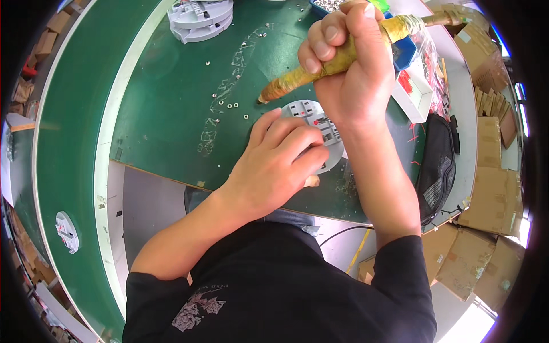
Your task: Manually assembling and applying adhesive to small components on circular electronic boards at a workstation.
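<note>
My right hand (357, 68) is raised over the bench, its fingers wrapped round a yellow-taped power screwdriver (291, 82). The tool lies tilted, its tip down to the left and a lead running off from its back end. Below it, my left hand (280, 151) grips a round grey plastic housing (306, 107) against the bench, fingers bent over its left side. Small slots, metal pieces and a red spot show on the housing's uncovered part. The screwdriver's tip is apart from the housing, above and left of it. My left palm and fingers hide much of the housing.
Small metal rings (230, 106) and crumpled clear plastic strips (220, 94) lie on the green bench (166, 114). Stacked grey housings (200, 20) stand at the far left. To the right are a white box (416, 94), a blue bin (405, 54) and a black pouch (439, 166). A green conveyor (67, 137) carries another housing (67, 231).
</note>
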`<state>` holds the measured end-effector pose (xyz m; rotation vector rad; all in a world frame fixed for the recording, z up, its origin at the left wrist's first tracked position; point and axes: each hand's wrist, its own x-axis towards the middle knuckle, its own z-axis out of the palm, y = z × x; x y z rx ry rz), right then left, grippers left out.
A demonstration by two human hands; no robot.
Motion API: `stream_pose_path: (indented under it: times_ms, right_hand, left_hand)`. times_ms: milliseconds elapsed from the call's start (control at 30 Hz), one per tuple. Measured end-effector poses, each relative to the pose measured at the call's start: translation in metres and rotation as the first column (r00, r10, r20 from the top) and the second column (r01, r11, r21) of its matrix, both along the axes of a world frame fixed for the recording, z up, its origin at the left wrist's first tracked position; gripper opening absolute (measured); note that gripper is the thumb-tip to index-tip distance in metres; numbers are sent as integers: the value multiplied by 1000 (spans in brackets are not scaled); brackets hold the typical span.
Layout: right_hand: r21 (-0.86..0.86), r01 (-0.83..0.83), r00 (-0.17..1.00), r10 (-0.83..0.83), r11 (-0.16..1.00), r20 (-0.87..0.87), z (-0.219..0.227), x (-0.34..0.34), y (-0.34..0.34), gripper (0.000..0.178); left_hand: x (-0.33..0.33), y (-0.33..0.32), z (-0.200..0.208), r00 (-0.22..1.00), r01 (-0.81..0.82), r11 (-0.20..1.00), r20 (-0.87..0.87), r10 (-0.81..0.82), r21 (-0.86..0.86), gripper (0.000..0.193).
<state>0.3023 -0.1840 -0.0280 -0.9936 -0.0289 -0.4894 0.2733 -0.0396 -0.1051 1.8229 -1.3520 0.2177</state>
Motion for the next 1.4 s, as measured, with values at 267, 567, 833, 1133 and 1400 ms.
stream_pose_path:
  times_ms: [267, 567, 833, 1133, 1400]
  right_hand:
    - [-282, -410, 749, 497, 867, 439, -47, 50, -35, 22]
    - [-75, -314, 920, 323, 947, 222, 3, -12, -55, 24]
    - [-159, -253, 922, 288, 954, 260, 15, -38, -43, 30]
    - [-139, -192, 933, 225, 971, 283, 4, -43, -21, 30]
    - [-137, -113, 971, 139, 984, 193, 15, -48, -13, 29]
  left_hand:
    - [0, -24, -2, 992, -129, 992, 9, 129, -15, 38]
    - [8, 22, 23, 726, -228, 944, -688, 0, -241, 18]
    - [37, 29, 11, 54, -195, 940, -960, -276, -281, 26]
    - [46, 44, 5, 20, -189, 936, -954, -299, -298, 27]
    - [65, 41, -1, 980, -95, 993, -179, 80, -76, 79]
